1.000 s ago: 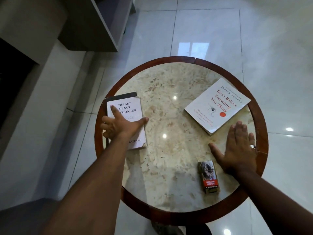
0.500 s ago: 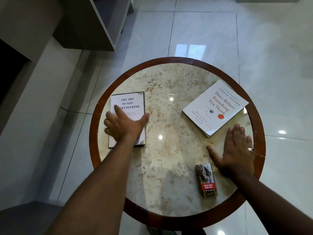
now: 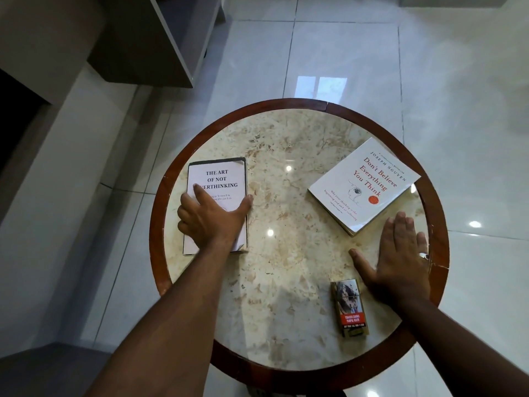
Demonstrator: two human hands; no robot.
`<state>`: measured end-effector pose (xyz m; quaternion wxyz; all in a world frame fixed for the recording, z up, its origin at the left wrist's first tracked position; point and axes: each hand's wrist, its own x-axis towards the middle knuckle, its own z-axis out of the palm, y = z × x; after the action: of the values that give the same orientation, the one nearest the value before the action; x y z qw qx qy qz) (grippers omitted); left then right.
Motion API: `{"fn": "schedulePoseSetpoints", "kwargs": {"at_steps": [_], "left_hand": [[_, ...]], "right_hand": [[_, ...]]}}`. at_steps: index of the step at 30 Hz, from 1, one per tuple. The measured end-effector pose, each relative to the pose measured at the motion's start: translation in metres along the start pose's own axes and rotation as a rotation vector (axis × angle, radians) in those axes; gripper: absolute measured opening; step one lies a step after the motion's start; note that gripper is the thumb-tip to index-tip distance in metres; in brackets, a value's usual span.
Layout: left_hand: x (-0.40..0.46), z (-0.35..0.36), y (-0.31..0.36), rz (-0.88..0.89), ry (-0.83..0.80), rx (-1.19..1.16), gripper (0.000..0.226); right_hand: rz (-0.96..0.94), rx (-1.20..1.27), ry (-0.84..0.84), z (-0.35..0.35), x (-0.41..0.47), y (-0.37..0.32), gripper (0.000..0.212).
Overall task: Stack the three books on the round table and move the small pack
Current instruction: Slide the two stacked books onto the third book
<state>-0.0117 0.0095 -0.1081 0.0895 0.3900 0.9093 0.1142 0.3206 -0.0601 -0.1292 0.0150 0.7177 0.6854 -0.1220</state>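
A round marble table (image 3: 289,270) with a brown wooden rim fills the head view. At its left lies a white book titled The Art of Not Overthinking (image 3: 221,179); a dark edge shows along its top and right side. My left hand (image 3: 210,220) lies on it, thumb at the right edge and fingers curled over the left edge. At the right a second white book, Don't Believe Everything You Think (image 3: 363,186), lies tilted. My right hand (image 3: 398,260) rests flat on the marble just below it, fingers together, holding nothing. The small pack (image 3: 350,309) lies beside that hand's thumb.
Glossy white floor tiles (image 3: 343,53) surround the table. A grey cabinet (image 3: 160,38) stands at the upper left, beyond the table. A pale wall and ledge (image 3: 43,138) run down the left side.
My left hand has turned the left book from tilted to square and slid it inward from the table's rim. My right hand stays flat in the same place.
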Motion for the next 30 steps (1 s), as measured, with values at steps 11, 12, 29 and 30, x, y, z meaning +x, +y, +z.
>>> {"fn": "schedulePoseSetpoints", "kwargs": {"at_steps": [11, 12, 29, 30], "left_hand": [[-0.034, -0.003, 0.092, 0.295, -0.217, -0.163, 0.117], [-0.042, -0.001, 0.114, 0.386, -0.284, -0.169, 0.114], [-0.084, 0.031, 0.186, 0.654, -0.433, 0.222, 0.121], [-0.086, 0.032, 0.185, 0.656, -0.440, 0.229, 0.125]], "right_hand": [[0.006, -0.005, 0.009, 0.001, -0.001, 0.000, 0.109], [-0.002, 0.004, 0.018, 0.001, -0.002, -0.003, 0.109], [-0.006, -0.004, 0.050, 0.002, 0.002, 0.000, 0.108], [-0.006, -0.002, 0.045, 0.002, 0.002, 0.000, 0.108]]}}
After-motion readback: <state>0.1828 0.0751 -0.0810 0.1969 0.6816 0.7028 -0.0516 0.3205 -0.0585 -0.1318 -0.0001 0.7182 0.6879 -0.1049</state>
